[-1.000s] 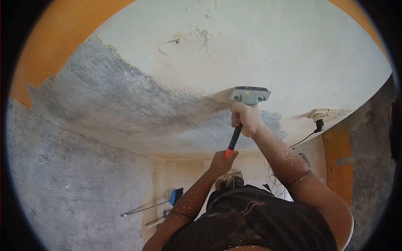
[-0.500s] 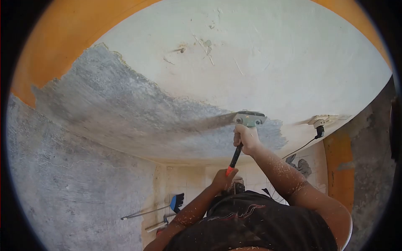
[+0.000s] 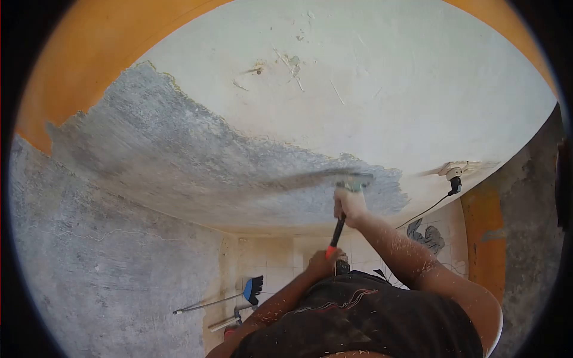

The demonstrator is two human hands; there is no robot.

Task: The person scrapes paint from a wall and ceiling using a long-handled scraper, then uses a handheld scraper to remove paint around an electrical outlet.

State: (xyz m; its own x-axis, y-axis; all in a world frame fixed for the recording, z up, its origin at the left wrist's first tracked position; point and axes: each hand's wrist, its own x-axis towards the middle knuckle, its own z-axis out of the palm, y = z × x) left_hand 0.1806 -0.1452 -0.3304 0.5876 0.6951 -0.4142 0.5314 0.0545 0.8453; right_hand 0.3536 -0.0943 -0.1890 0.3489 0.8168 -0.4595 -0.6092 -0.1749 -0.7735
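"Head view, nearest first: what's held?"
"The left hand (image 3: 324, 264) curls round the red end of a long-handled scraper (image 3: 337, 232); the right hand (image 3: 351, 209) wraps its shaft just below the head (image 3: 356, 181), which lies over the grey patch (image 3: 239, 164) of the wall (image 3: 388, 107)."
"How will it handle?"
"Probably stiff, fairly light, head-heavy, slippery if dusty; best gripped at both ends of the shaft."
"What's unclear?"
"The head is blurred; whether it touches the wall, I can't tell. Both palms are hidden."

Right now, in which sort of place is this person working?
Probably a room under renovation: a wall partly bared to grey, a hand-held scraper, and a power socket.
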